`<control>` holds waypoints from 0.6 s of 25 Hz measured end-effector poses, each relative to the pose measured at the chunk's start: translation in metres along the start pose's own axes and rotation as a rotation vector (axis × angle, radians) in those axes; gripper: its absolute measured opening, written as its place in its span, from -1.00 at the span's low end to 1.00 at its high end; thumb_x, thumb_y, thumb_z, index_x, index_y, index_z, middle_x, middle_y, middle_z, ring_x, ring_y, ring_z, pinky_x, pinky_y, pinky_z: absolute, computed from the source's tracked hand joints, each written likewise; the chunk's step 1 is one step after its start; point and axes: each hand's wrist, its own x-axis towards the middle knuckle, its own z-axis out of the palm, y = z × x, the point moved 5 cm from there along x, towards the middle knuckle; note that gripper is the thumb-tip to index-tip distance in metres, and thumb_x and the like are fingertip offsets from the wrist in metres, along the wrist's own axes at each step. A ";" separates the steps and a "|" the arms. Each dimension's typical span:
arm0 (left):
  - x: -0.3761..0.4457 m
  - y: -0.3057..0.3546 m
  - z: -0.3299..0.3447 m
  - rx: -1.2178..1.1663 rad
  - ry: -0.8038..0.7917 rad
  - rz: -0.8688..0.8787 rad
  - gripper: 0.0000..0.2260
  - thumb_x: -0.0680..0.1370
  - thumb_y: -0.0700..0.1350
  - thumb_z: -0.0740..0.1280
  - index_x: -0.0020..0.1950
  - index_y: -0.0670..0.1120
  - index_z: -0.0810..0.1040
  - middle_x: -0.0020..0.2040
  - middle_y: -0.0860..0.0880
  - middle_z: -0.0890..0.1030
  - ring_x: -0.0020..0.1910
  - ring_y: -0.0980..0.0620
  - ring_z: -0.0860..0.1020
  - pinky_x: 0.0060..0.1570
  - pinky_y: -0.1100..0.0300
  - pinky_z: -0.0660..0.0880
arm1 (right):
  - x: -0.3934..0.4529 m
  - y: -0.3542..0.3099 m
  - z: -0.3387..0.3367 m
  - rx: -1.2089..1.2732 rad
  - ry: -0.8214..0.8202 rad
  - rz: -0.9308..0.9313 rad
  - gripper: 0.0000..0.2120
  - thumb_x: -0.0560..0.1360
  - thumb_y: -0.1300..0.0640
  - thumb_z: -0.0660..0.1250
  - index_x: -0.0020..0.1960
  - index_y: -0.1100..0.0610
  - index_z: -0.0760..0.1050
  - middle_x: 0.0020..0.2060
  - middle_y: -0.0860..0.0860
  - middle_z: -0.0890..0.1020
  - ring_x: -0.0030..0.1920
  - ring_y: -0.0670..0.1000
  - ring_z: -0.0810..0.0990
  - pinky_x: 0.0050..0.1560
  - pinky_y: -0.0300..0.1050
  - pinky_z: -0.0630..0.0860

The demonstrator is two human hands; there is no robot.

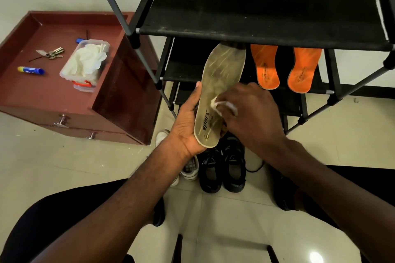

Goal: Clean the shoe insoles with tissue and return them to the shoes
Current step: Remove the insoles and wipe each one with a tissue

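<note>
A dark red drawer cabinet stands on the tiled floor, left of a black shoe rack. Its recessed top carries a bunch of keys near the rear left, a blue and yellow tube near the left edge, and a small blue item near the rear edge. Two metal drawer knobs show on the cabinet front.

The left hand grips a beige insole; the right hand presses tissue on it; 2 orange insoles lie on the rack shelf.
</note>
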 end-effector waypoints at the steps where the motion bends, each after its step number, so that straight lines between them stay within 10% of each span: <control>1: 0.000 -0.002 0.001 0.029 0.002 -0.003 -0.50 0.63 0.31 0.28 0.18 -0.09 0.69 0.07 -0.09 0.67 0.01 -0.04 0.63 0.16 0.07 0.50 | 0.005 0.010 -0.007 -0.004 0.057 0.077 -0.84 0.52 0.07 0.47 0.09 0.04 0.70 -0.05 -0.06 0.68 -0.02 0.04 0.57 -0.03 0.03 0.50; 8: -0.001 -0.008 -0.003 -0.046 -0.030 -0.072 -0.51 0.66 0.25 0.26 0.28 -0.15 0.60 0.01 -0.13 0.72 0.00 -0.05 0.72 0.03 0.09 0.68 | -0.016 -0.030 0.007 0.194 -0.082 -0.090 -0.83 0.50 0.12 0.51 0.09 0.04 0.71 -0.05 -0.08 0.68 -0.01 -0.02 0.57 -0.01 0.00 0.52; 15: -0.001 -0.007 0.006 0.046 -0.010 -0.015 -0.50 0.65 0.31 0.25 0.33 -0.07 0.60 0.15 -0.11 0.67 0.04 -0.05 0.65 0.14 0.07 0.53 | 0.006 0.019 -0.007 0.073 0.086 0.126 -0.83 0.54 0.07 0.45 0.10 0.06 0.71 -0.03 -0.04 0.68 0.02 0.06 0.57 0.02 0.14 0.54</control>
